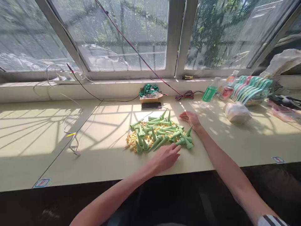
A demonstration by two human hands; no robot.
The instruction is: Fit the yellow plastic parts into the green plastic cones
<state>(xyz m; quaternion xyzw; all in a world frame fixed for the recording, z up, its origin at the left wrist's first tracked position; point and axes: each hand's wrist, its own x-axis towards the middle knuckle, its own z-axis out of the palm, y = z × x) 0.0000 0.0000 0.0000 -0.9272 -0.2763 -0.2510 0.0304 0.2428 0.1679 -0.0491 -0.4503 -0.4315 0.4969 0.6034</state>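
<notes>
A pile of light green cone-shaped pieces (162, 128), several with a ridged collar at the wide end, lies on the table. Small yellowish pieces (132, 140) are mixed in and spread at its left side; their kind is too small to make out. At the pile's front edge is my left hand (166, 157), palm down, fingers slightly bent and apart, close to the green pieces with nothing visible in it. My right hand (191, 119) rests on its edge at the pile's back right, fingers stretched out and holding nothing.
Behind the pile lie a black phone (151, 105) and a small cardboard box (150, 99) with green material. To the right are a green-labelled bottle (209, 93), a white wrapped bundle (237, 112) and pastel hangers (251, 88). Cables (188, 95) run along the windowsill.
</notes>
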